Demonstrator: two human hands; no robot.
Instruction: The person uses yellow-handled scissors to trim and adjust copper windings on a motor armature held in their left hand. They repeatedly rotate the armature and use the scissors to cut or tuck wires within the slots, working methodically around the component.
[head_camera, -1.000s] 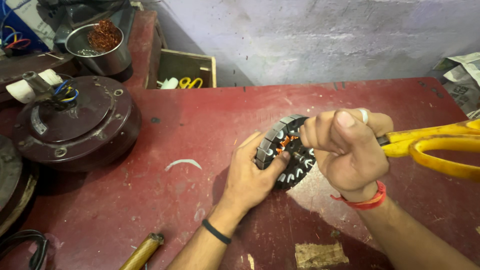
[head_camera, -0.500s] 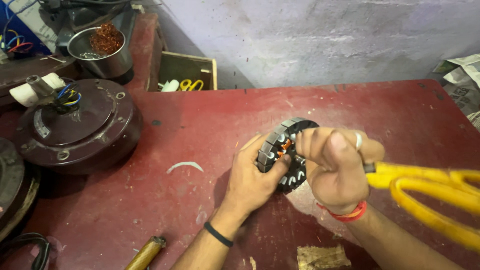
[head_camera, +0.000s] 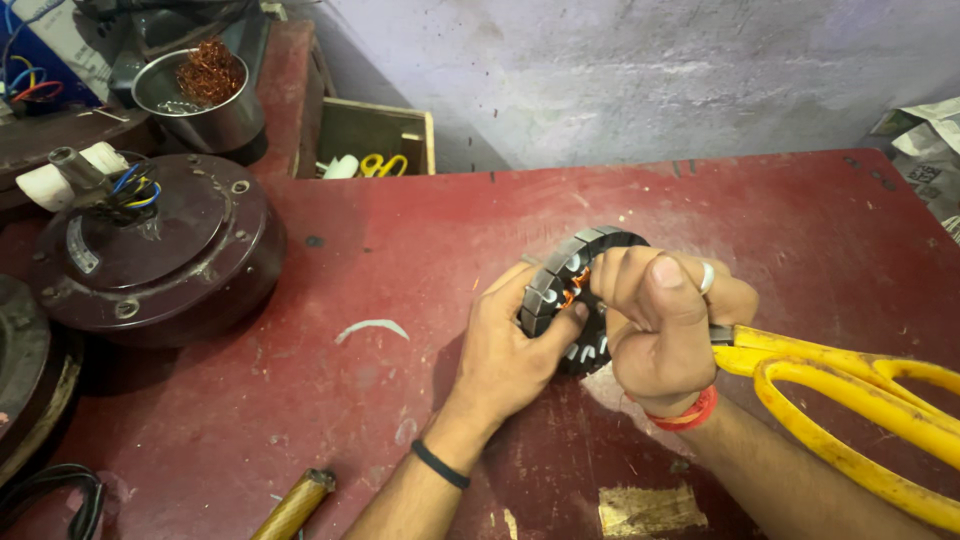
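Right hand (head_camera: 665, 325) fingers curled tight on yellow scissors (head_camera: 850, 400), handles trailing to 4 o'clock. Left hand (head_camera: 510, 350) fingers clamped on stator ring (head_camera: 560, 275), held tilted over red table (head_camera: 400, 250) centre. Brown motor housing (head_camera: 150, 250) at 9 o'clock.

I see a brown motor housing (head_camera: 150, 250) at left, a steel bowl (head_camera: 195, 105) of copper wire (head_camera: 210, 70) behind it, and a wooden box (head_camera: 375, 135) by the wall.
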